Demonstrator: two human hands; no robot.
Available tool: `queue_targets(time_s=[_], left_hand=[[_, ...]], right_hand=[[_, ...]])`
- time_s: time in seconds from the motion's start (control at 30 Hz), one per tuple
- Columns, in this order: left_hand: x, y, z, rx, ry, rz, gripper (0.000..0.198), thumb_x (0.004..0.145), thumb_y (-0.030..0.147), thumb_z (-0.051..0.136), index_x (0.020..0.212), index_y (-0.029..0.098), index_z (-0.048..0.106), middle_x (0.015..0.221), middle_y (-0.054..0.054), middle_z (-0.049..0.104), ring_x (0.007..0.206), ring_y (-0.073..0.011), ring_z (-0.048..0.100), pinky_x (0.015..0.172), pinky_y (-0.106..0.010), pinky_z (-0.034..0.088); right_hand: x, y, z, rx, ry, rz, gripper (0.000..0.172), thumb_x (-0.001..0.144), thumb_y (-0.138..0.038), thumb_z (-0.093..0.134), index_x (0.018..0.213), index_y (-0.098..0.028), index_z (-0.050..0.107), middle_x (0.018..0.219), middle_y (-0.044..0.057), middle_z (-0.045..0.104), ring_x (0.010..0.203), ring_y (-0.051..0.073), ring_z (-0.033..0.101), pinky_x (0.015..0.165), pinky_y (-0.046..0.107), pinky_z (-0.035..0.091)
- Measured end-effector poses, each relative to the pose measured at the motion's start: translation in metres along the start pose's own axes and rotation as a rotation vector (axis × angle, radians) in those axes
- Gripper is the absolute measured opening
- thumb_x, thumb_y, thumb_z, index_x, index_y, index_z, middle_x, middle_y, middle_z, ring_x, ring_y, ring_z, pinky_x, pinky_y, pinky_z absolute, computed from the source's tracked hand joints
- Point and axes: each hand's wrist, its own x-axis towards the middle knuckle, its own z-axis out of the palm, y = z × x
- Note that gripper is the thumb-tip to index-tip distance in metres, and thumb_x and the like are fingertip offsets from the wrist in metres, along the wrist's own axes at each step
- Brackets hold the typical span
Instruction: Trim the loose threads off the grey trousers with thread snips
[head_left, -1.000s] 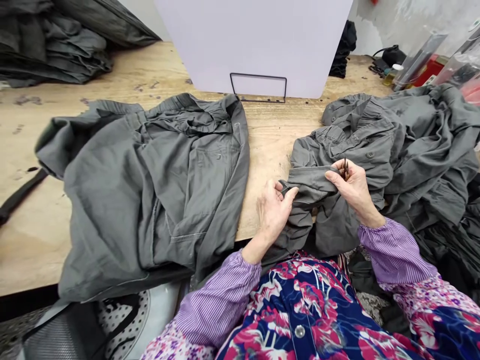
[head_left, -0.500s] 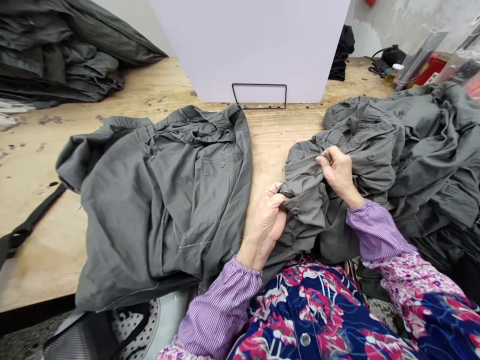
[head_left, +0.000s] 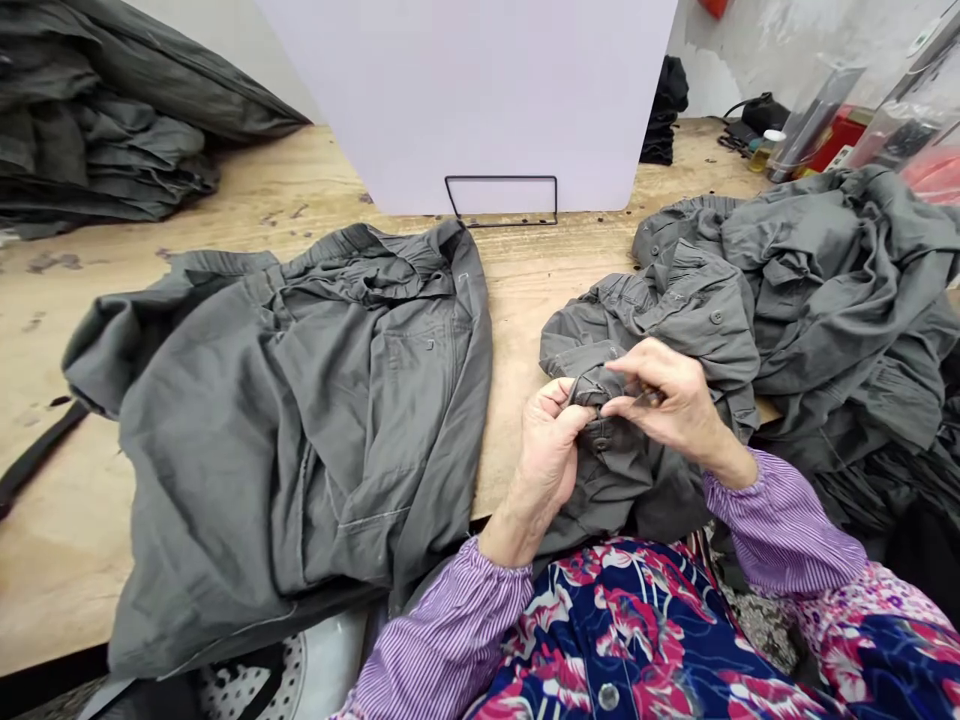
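Grey shirt cuff (head_left: 602, 412) sits between my hands: left hand (head_left: 546, 450) fingers grip it; right hand (head_left: 670, 402) pinches a small dark tool (head_left: 648, 398) just beside it.

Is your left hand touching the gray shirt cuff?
Touching: the head view shows the left hand gripping the gray shirt cuff between its thumb and fingers.

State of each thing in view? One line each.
Left hand: gripping the cuff, fingers curled.
Right hand: pinching a tool against the cuff.
Small pointed tool: held, mostly hidden by fingers.
Grey garment cuff: bunched, button showing.
Grey buttoned garment: crumpled, on table.
Grey jacket: lying spread, wrinkled.
Grey garment heap: loose, crumpled.
Dark grey garment stack: piled, folded.
Wooden table: scuffed, stained.
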Motion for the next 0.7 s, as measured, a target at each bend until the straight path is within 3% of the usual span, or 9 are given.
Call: queue_targets(time_s=[0.1, 0.23, 0.33, 0.5, 0.6, 0.7], left_hand=[[-0.002, -0.002, 0.004, 0.059, 0.004, 0.016, 0.014, 0.06, 0.013, 0.066, 0.072, 0.014, 0.059, 0.07, 0.001, 0.063, 0.064, -0.008, 0.055, 0.064, -0.019, 0.044], [-0.004, -0.004, 0.006, 0.11, 0.004, 0.04, 0.014, 0.062, 0.015, 0.068, 0.072, 0.014, 0.058, 0.069, 0.002, 0.062, 0.062, -0.0077, 0.054, 0.061, -0.019, 0.043], [-0.005, -0.005, 0.006, 0.118, 0.022, 0.052, 0.015, 0.061, 0.014, 0.068, 0.071, 0.014, 0.057, 0.066, 0.003, 0.06, 0.06, -0.0062, 0.052, 0.059, -0.017, 0.042], [-0.005, -0.008, 0.007, 0.115, 0.022, 0.057, 0.017, 0.061, 0.014, 0.067, 0.069, 0.014, 0.053, 0.065, 0.003, 0.057, 0.059, -0.0061, 0.05, 0.059, -0.017, 0.041], [-0.009, -0.011, 0.007, 0.173, -0.002, 0.078, 0.022, 0.065, 0.017, 0.065, 0.08, 0.017, 0.049, 0.064, 0.005, 0.056, 0.056, -0.0071, 0.05, 0.057, -0.019, 0.04], [-0.013, -0.009, 0.007, 0.458, -0.007, 0.223, 0.033, 0.075, 0.023, 0.061, 0.104, 0.022, 0.046, 0.064, 0.004, 0.057, 0.055, -0.0098, 0.05, 0.057, -0.022, 0.041]], right_hand=[[-0.009, -0.01, 0.005, -0.12, -0.031, -0.099, 0.014, 0.077, -0.008, 0.049, 0.08, -0.018, 0.059, 0.072, 0.004, 0.054, 0.066, 0.014, 0.049, 0.058, 0.025, 0.038], [-0.014, -0.012, 0.003, -0.17, -0.047, -0.057, 0.015, 0.073, -0.004, 0.047, 0.066, -0.017, 0.051, 0.062, 0.001, 0.047, 0.058, 0.012, 0.043, 0.055, 0.025, 0.032], [-0.013, -0.012, -0.002, 0.108, -0.05, 0.162, 0.018, 0.081, -0.017, 0.051, 0.063, -0.017, 0.047, 0.056, -0.003, 0.041, 0.05, 0.008, 0.034, 0.049, 0.023, 0.027], [-0.014, -0.014, -0.001, 0.839, 0.006, 0.616, 0.032, 0.081, -0.04, 0.057, 0.063, -0.019, 0.041, 0.054, -0.007, 0.03, 0.044, 0.005, 0.023, 0.04, 0.019, 0.018], [-0.014, -0.016, 0.002, 0.991, 0.067, 0.674, 0.033, 0.078, -0.038, 0.062, 0.063, -0.019, 0.041, 0.054, -0.007, 0.028, 0.045, 0.004, 0.021, 0.038, 0.018, 0.016], [-0.012, -0.018, 0.001, 0.966, 0.071, 0.671, 0.033, 0.079, -0.039, 0.061, 0.063, -0.018, 0.041, 0.054, -0.007, 0.027, 0.044, 0.004, 0.02, 0.038, 0.018, 0.015]])
